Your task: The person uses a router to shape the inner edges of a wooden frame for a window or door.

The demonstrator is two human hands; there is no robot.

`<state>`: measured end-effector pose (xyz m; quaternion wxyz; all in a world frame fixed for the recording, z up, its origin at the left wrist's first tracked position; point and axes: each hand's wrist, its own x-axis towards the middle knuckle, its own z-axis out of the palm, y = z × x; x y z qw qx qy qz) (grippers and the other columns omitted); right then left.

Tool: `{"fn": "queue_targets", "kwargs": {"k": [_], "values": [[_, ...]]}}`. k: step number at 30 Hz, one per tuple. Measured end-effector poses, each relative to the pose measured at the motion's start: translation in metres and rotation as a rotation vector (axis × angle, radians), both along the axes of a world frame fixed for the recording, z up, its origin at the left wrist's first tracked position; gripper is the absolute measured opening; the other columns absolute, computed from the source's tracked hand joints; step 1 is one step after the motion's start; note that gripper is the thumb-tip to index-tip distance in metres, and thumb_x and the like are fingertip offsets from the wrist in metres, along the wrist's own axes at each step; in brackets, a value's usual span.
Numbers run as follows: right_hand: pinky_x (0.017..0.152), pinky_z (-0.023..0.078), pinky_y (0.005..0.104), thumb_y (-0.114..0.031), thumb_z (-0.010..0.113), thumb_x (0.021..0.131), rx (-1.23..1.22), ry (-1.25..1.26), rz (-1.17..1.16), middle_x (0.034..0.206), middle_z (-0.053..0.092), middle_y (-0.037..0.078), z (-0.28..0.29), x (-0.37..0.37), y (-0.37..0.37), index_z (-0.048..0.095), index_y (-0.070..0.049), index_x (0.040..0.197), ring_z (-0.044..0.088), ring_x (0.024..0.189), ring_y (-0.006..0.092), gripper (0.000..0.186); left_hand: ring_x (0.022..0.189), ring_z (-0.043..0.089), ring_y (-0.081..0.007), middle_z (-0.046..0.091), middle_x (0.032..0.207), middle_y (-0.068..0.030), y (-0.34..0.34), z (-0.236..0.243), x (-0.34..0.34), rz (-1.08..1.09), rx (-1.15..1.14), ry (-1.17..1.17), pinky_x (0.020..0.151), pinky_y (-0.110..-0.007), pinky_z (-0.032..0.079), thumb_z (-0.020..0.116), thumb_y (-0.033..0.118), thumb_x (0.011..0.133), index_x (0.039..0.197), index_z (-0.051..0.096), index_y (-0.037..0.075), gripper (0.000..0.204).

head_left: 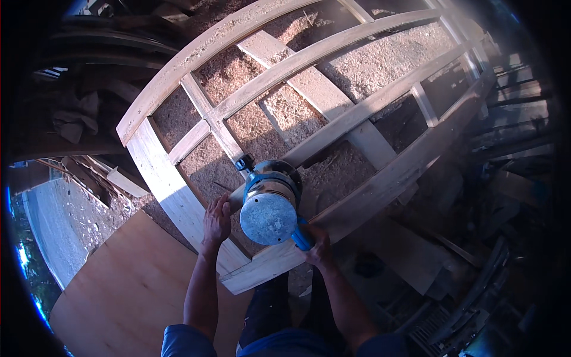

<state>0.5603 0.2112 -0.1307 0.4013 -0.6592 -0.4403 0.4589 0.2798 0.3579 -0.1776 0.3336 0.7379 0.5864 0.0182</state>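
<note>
At the near end of the frame, L hand (217, 222) is curled on the router's (269, 217) tan handle (236, 199), fingers bent, thumb side partly hidden; R hand (319, 243) is wrapped snug round the blue handle (303, 235), no gap showing. So: 2 hands, 2 handles, 1 router.

Router stands w/ its round grey top facing up twd the wearer, base down & away; long axis approx upright, leaning a bit in view. Handles spread L to lwr R, 1 black knob (244, 161) sticks out upper L. Base is over the frame's near part, by the near end of an inner bar; contact w/ the wood is hidden.

Outward now: 1 wooden frame (172, 184), long axis running from the wearer off to upper R, sides bowed by the lens. 2 long inner bars, plus several short crossbars, far ones too hazy to count. 1 wide plank (321, 92) crosses below the bars, w/ sawdust (386, 62) all around.

Lwr L, 1 big brown board (131, 285), near the frame. Farther out, scrap wood (89, 178) L, more scraps (410, 256) R, in shadow, too many to count.
</note>
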Motion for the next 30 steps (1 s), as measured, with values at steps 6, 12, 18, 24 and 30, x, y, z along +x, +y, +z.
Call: {"fn": "queue_targets", "kwargs": {"k": [6, 12, 18, 24, 30], "values": [[0.074, 0.055, 0.0349, -0.007, 0.078, 0.066, 0.04, 0.025, -0.039, 0.092, 0.069, 0.013, -0.009, -0.013, -0.005, 0.066, -0.003, 0.112, 0.069, 0.082, 0.0223, 0.048, 0.116, 0.055, -0.0392, 0.059, 0.124, -0.0224, 0.008, -0.005, -0.012, -0.13, 0.023, -0.01, 0.101, -0.044, 0.041, 0.036, 0.028, 0.102, 0.128, 0.057, 0.002, 0.042], [0.073, 0.055, 0.0361, -0.009, 0.078, 0.067, 0.095, 0.025, -0.176, 0.09, 0.069, 0.013, -0.009, -0.034, -0.008, 0.067, -0.005, 0.11, 0.07, 0.081, 0.0256, 0.045, 0.118, 0.055, -0.0396, 0.06, 0.125, -0.0238, 0.039, 0.016, -0.012, -0.123, -0.235, -0.026, 0.101, -0.045, 0.042, 0.029, 0.037, 0.104, 0.126, 0.059, 0.002, 0.051], [0.07, 0.055, 0.0356, -0.007, 0.077, 0.068, 0.137, -0.024, -0.256, 0.088, 0.069, 0.013, -0.011, -0.049, -0.012, 0.068, -0.005, 0.105, 0.07, 0.079, 0.0263, 0.038, 0.13, 0.048, -0.0319, 0.054, 0.135, -0.0222, 0.115, 0.06, 0.057, 0.008, -0.25, -0.451, 0.108, -0.043, 0.036, 0.016, 0.051, 0.104, 0.14, 0.044, -0.003, 0.07], [0.066, 0.054, 0.0346, -0.008, 0.078, 0.067, 0.134, 0.129, -0.329, 0.085, 0.069, 0.011, -0.038, -0.063, -0.027, 0.069, -0.008, 0.102, 0.069, 0.074, 0.026, 0.036, 0.12, 0.055, -0.0219, 0.06, 0.129, -0.016, 0.136, 0.073, 0.144, -0.209, -0.472, -0.446, 0.099, -0.033, 0.042, 0.027, 0.049, 0.105, 0.135, 0.053, 0.003, 0.06], [0.066, 0.054, 0.0329, -0.008, 0.079, 0.066, 0.105, 0.09, -0.333, 0.087, 0.07, 0.011, -0.033, -0.065, -0.025, 0.07, -0.008, 0.104, 0.07, 0.075, 0.0234, 0.039, 0.077, 0.055, -0.0107, 0.063, 0.093, -0.0051, 0.136, 0.06, 0.149, -0.177, -0.466, -0.531, 0.07, -0.026, 0.045, 0.034, 0.04, 0.106, 0.121, 0.062, 0.003, 0.048]]}}
